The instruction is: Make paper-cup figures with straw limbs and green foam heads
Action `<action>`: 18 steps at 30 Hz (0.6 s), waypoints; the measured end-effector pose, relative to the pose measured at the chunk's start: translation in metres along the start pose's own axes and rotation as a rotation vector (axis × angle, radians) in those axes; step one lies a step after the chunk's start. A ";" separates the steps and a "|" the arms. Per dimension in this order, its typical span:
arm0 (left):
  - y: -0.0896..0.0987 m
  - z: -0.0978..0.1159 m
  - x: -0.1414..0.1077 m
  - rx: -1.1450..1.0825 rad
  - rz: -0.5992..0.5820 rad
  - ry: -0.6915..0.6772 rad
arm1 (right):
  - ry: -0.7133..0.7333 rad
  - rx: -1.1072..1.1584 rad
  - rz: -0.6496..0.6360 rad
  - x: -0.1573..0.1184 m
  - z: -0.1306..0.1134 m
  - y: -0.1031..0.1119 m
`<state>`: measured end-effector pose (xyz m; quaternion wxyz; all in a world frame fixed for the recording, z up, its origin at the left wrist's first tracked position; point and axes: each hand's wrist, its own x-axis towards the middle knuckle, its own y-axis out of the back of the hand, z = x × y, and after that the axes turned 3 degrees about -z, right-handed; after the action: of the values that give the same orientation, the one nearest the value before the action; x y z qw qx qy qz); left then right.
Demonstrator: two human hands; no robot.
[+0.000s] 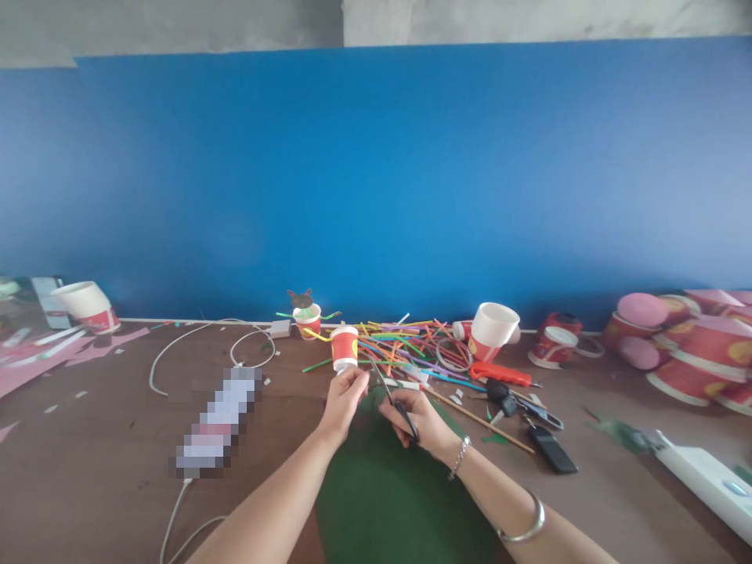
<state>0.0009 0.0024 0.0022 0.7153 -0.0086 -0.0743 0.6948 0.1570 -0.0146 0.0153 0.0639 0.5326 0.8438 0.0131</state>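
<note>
My right hand (pixel 410 417) curls round black-handled metal scissors (pixel 405 414); my left hand (pixel 345 398) pinches closed, contents unclear. Blades so near could nick my left fingertips.

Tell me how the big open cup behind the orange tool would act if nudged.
The cup looks like thin paper, so probably light and easily dented. It narrows toward the bottom, so it might tip; once down, its round sides could let it roll.
</note>
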 end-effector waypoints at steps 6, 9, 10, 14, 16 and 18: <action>-0.001 0.007 -0.001 0.121 -0.068 -0.063 | 0.073 0.043 0.232 0.004 0.001 0.006; -0.004 0.008 -0.002 0.283 -0.160 -0.089 | 0.104 0.082 0.344 0.005 0.002 0.009; -0.005 0.007 -0.003 0.338 -0.174 -0.099 | 0.114 0.087 0.362 0.005 0.002 0.009; -0.003 0.001 -0.004 0.505 -0.092 -0.171 | 0.125 0.101 0.378 0.006 0.003 0.010; -0.001 0.001 -0.004 0.575 0.001 -0.163 | 0.128 0.112 0.386 0.006 0.004 0.010; 0.000 0.004 -0.006 0.650 0.074 -0.128 | 0.138 0.124 0.400 0.006 0.004 0.010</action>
<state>0.0002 -0.0037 0.0060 0.6487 0.2608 0.1066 0.7070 0.1641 -0.0049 0.0114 -0.0308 0.6901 0.7230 0.0103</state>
